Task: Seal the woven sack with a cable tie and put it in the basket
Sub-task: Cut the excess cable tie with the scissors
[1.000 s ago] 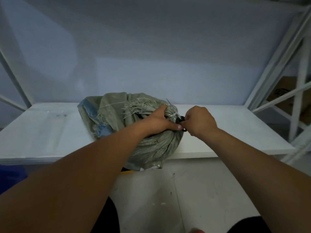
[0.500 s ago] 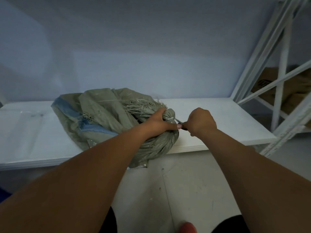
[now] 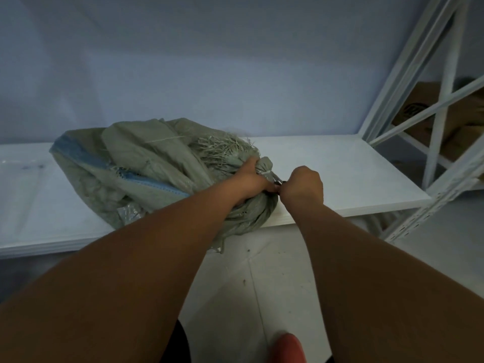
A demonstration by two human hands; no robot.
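Woven sack (image 3: 146,163), grey-green with a blue stripe, lies on the white shelf board (image 3: 340,166), and its bunched end hangs over the front edge, much as it did half a second ago. The left hand (image 3: 252,179) grips the gathered neck from above, fingers curled round the cloth below the frayed strands. The right hand (image 3: 303,184) is closed into a fist just beside it, knuckles now touching the left thumb where a narrow gap showed before. A pale strip that looks like the cable tie (image 3: 267,175) crosses the neck between the two hands, and the right hand pinches something small and dark there; whether that is part of the tie is too small to tell. The dark loop seen by the right fist a second ago is mostly hidden now. More of a reddish shoe tip (image 3: 288,347) shows on the floor than earlier. To the right stands a white rack frame (image 3: 442,121) with a cardboard box (image 3: 421,100) behind it.
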